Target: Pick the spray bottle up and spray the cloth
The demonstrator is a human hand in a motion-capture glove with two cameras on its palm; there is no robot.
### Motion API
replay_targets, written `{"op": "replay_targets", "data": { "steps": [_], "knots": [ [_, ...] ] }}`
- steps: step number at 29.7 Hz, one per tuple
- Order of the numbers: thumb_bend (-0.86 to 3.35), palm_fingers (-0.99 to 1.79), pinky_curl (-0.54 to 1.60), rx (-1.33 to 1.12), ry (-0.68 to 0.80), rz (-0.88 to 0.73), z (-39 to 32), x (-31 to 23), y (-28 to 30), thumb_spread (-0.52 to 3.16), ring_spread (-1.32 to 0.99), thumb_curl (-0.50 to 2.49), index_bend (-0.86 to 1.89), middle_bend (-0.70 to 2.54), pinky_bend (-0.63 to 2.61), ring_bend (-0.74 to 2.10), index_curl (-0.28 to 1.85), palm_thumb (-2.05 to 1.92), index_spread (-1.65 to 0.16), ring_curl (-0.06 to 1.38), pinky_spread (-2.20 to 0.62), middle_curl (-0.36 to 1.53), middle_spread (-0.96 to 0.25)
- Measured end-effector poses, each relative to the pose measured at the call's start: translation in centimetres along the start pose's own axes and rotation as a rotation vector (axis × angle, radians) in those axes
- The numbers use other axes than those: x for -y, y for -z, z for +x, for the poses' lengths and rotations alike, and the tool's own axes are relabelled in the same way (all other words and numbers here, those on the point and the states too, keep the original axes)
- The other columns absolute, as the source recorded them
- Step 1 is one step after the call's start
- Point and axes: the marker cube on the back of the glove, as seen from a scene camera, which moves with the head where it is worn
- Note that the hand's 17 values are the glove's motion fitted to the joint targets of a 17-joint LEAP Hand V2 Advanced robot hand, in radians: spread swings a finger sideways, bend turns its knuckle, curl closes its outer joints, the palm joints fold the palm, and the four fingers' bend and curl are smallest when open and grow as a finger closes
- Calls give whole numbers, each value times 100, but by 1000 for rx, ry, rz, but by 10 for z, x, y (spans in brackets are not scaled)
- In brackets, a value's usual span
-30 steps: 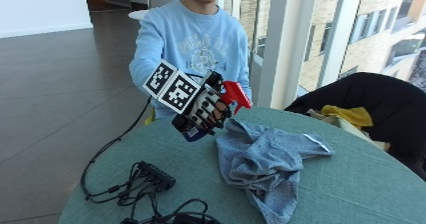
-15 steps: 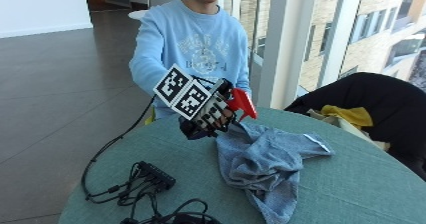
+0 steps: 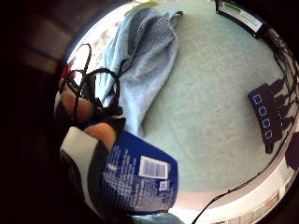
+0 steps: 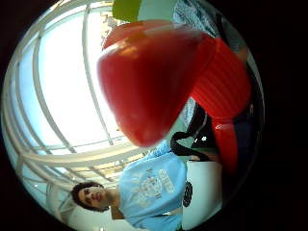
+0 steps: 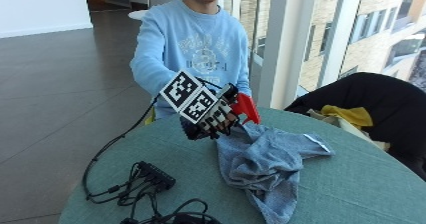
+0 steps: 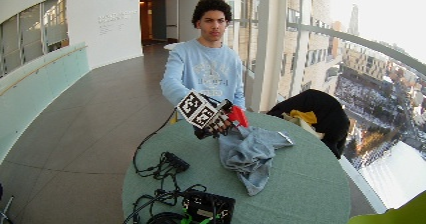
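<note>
My gloved right hand (image 5: pixel 212 118) holds the spray bottle in the air above the round green table (image 5: pixel 359 184), at the end of the cloth nearest the person. The bottle's red spray head (image 5: pixel 245 107) sticks out past my fingers and tilts down toward the cloth. Its blue labelled body (image 3: pixel 140 177) fills much of the little finger side palm view, and the red head (image 4: pixel 154 82) fills the thumb side palm view. A crumpled light blue cloth (image 5: pixel 266 164) lies on the table just below and beyond the hand, also in the palm view as cloth (image 3: pixel 140 60).
A black power strip (image 5: pixel 154 175) with tangled cables lies on the table near its edge. A black box with a green label (image 6: pixel 208 206) sits at the table's near edge. A chair draped in a black jacket with yellow fabric (image 5: pixel 349 115) stands beside the table.
My hand has carried the bottle a little down and toward the cloth, and the red head now tips lower over it. The cloth has not moved.
</note>
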Motion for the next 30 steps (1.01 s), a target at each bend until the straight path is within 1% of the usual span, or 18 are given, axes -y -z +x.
{"op": "replay_targets", "data": {
  "steps": [30],
  "knots": [
    [-3,118,37,-30,4,-9,-6,-4,-1,69,-7,69,13,46,30,64,34,94,-15,41,10,52,-8]
  ]
}}
